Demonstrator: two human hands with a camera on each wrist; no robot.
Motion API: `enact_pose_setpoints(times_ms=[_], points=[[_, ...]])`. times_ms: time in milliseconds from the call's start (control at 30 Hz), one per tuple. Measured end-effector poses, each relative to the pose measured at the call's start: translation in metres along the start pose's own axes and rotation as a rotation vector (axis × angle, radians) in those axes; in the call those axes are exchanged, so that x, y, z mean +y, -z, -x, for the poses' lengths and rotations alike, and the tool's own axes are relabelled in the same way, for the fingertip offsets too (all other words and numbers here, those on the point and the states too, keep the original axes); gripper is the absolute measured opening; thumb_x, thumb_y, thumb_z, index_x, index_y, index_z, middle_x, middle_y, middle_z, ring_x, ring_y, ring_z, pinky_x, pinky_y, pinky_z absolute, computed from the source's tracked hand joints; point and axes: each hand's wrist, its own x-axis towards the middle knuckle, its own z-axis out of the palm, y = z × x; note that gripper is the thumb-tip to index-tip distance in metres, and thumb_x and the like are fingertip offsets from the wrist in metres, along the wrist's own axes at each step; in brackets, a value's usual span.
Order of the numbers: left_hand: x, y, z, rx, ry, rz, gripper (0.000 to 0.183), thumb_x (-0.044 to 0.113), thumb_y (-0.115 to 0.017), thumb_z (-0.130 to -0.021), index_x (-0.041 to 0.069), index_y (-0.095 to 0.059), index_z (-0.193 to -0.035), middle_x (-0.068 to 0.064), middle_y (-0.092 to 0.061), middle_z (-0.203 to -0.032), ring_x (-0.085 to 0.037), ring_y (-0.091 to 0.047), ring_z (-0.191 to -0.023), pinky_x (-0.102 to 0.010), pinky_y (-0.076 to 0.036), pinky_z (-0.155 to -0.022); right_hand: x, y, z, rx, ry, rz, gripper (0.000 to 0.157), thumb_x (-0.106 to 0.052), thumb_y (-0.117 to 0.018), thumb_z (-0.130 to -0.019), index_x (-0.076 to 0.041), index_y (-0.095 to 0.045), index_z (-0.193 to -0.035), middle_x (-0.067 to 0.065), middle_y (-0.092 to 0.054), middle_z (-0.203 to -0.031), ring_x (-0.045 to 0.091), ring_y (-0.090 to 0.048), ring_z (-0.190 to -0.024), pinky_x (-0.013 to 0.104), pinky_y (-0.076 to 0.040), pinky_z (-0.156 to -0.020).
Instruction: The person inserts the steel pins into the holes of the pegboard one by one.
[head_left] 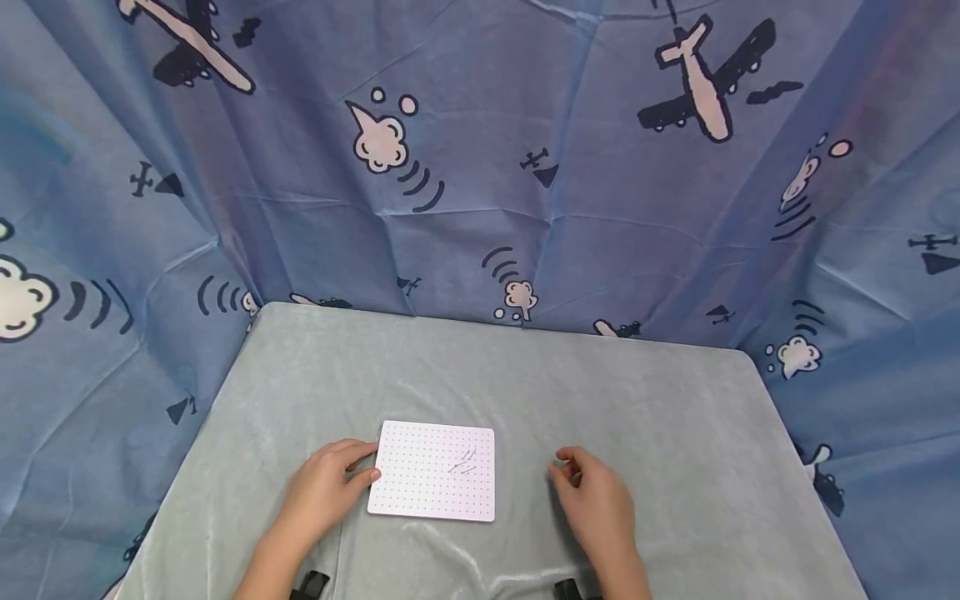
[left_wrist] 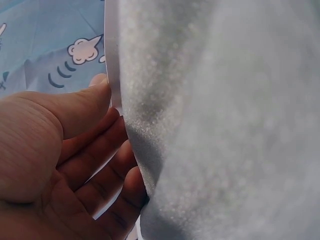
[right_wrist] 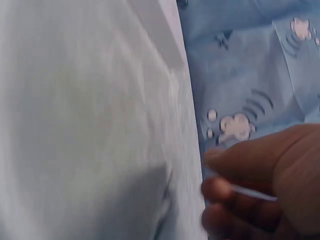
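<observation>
A thin white board (head_left: 435,471) with rows of small dots lies flat on the cloth in the head view. Several short thin marks or sticks (head_left: 465,462) show on its right half, too small to tell which. My left hand (head_left: 330,483) rests at the board's left edge, thumb and index fingertip touching it. In the left wrist view the thumb (left_wrist: 87,107) meets the white edge (left_wrist: 114,60), other fingers alongside. To the board's right, my right hand (head_left: 597,500) hovers apart, fingers loosely bent. A pale streak (right_wrist: 255,193) runs between its thumb and fingers; whether gap or thin object is unclear.
A grey-green plush cloth (head_left: 675,433) covers the table. Behind it and at both sides hangs a blue curtain (head_left: 465,167) printed with planes and clouds. Dark wrist devices (head_left: 311,583) show at the bottom edge.
</observation>
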Motion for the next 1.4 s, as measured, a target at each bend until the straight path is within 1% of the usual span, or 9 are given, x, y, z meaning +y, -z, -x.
enact_pose_setpoints(times_ms=[100,167,367,467,667,833,1067,1400], points=[[0.0,0.001,0.001,-0.004,0.0,0.002,0.04,0.023,-0.091,-0.092,0.017,-0.081,-0.131,0.003,-0.076,-0.128,-0.018,-0.074,-0.104,-0.048,-0.061,-0.088,0.013,0.006,0.0,-0.039,-0.058,0.052,0.018,-0.016,-0.084,-0.094,-0.009,-0.082,-0.11,-0.007,-0.069,-0.083,0.011,-0.06,-0.068,0.04,-0.053,-0.063],[-0.001,0.001,0.001,-0.003,-0.001,0.001,0.04,0.023,-0.091,-0.092,0.017,-0.081,-0.131,0.003,-0.076,-0.128,-0.018,-0.074,-0.104,-0.048,-0.061,-0.088,0.019,0.009,0.0,-0.064,-0.085,0.077,0.015,-0.015,-0.082,-0.094,-0.009,-0.082,-0.107,-0.005,-0.069,-0.083,0.013,-0.061,-0.07,0.042,-0.053,-0.063],[-0.001,0.001,0.001,-0.002,-0.007,0.001,0.04,0.023,-0.091,-0.092,0.017,-0.081,-0.131,0.004,-0.076,-0.127,-0.018,-0.074,-0.103,-0.046,-0.061,-0.088,0.023,0.009,0.002,-0.115,-0.123,0.103,0.008,-0.018,-0.079,-0.094,-0.011,-0.082,-0.099,-0.006,-0.067,-0.081,0.015,-0.06,-0.069,0.043,-0.051,-0.059],[-0.001,0.001,0.001,-0.011,-0.002,0.004,0.04,0.024,-0.091,-0.093,0.017,-0.081,-0.132,0.003,-0.076,-0.128,-0.018,-0.074,-0.104,-0.047,-0.061,-0.087,0.021,0.008,0.003,-0.115,-0.114,0.112,0.006,-0.018,-0.078,-0.095,-0.013,-0.081,-0.098,-0.007,-0.068,-0.081,0.014,-0.06,-0.069,0.042,-0.051,-0.059],[0.0,0.003,0.001,-0.019,0.008,0.011,0.041,0.024,-0.09,-0.093,0.017,-0.081,-0.133,0.002,-0.076,-0.129,-0.019,-0.073,-0.104,-0.048,-0.062,-0.087,0.017,0.006,0.003,-0.097,-0.073,0.105,0.004,-0.014,-0.077,-0.094,-0.012,-0.08,-0.095,-0.007,-0.067,-0.078,0.013,-0.059,-0.066,0.041,-0.05,-0.056],[0.0,0.005,0.0,-0.011,0.0,0.013,0.041,0.024,-0.09,-0.093,0.017,-0.08,-0.133,0.002,-0.076,-0.129,-0.02,-0.074,-0.105,-0.048,-0.062,-0.087,0.014,0.003,0.004,-0.083,-0.078,0.094,0.004,-0.012,-0.074,-0.093,-0.011,-0.078,-0.093,-0.006,-0.065,-0.076,0.016,-0.058,-0.064,0.042,-0.049,-0.054],[-0.001,0.004,0.0,-0.035,0.008,0.019,0.041,0.026,-0.089,-0.095,0.019,-0.08,-0.134,0.004,-0.075,-0.131,-0.019,-0.073,-0.106,-0.048,-0.062,-0.087,0.015,0.001,0.005,-0.067,-0.081,0.109,0.004,-0.013,-0.071,-0.091,-0.012,-0.074,-0.088,-0.005,-0.065,-0.074,0.017,-0.058,-0.063,0.044,-0.048,-0.053],[-0.001,0.002,0.001,-0.023,0.01,0.01,0.04,0.025,-0.09,-0.094,0.018,-0.081,-0.133,0.003,-0.076,-0.13,-0.02,-0.074,-0.106,-0.048,-0.062,-0.087,0.017,-0.004,0.007,-0.056,-0.079,0.109,0.008,-0.01,-0.07,-0.087,-0.014,-0.066,-0.081,-0.002,-0.061,-0.071,0.019,-0.056,-0.062,0.044,-0.046,-0.053]])
